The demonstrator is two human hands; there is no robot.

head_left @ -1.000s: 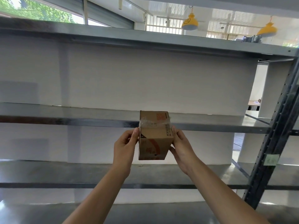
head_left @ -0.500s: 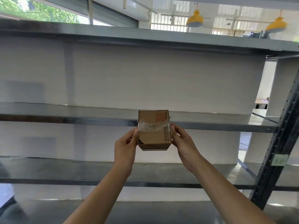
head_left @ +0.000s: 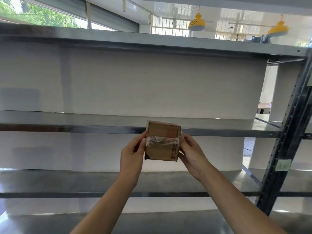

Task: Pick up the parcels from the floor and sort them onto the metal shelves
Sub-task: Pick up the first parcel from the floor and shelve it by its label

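Head view showed a small cardboard parcel (head_left: 163, 142), taped across its face, pinched between the left hand (head_left: 133, 154) and right hand (head_left: 191, 153) at the middle metal shelf (head_left: 67, 128) front edge, perhaps not yet resting there.

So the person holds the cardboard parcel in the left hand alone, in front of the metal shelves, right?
No: both hands hold it. In the head view the left hand and the right hand grip the cardboard parcel by its sides, in front of the metal shelves.
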